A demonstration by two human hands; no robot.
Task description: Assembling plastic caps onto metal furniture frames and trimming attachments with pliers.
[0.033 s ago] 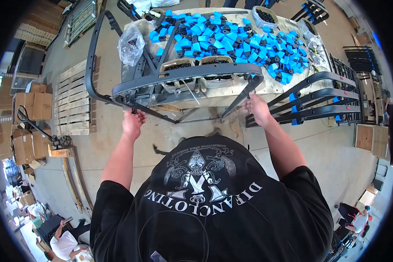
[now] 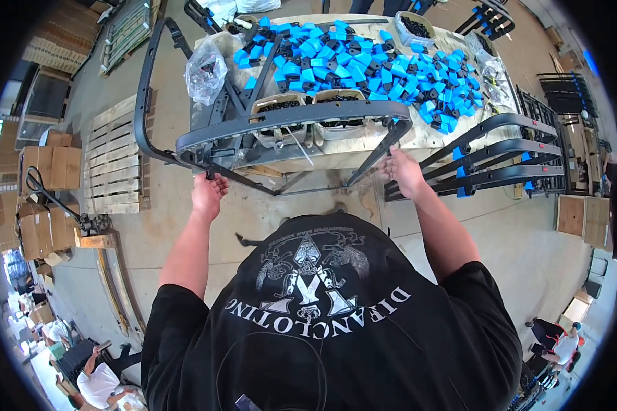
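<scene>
A black metal frame [image 2: 296, 116] with rounded corners stands upright at the near edge of the table [image 2: 349, 156]. My left hand [image 2: 208, 195] has its fingers curled at the frame's lower left corner. On the other side, my right hand [image 2: 403, 172] grips the frame's right leg, its fingertips partly hidden. Behind the top bar sit two boxes of small black parts [image 2: 278, 104]. Beyond them, a large heap of blue and black plastic pieces [image 2: 363, 61] covers much of the tabletop. A thin metal rod [image 2: 299, 146] sticks out over the table's near edge.
More black frames [image 2: 507, 154] stand close on the right. A clear plastic bag [image 2: 206, 72] lies at the table's left, near another curved black frame [image 2: 142, 103]. Further left are a wooden pallet [image 2: 113, 154], a pallet jack [image 2: 96, 229] and cardboard boxes [image 2: 48, 164]. Other people work behind me.
</scene>
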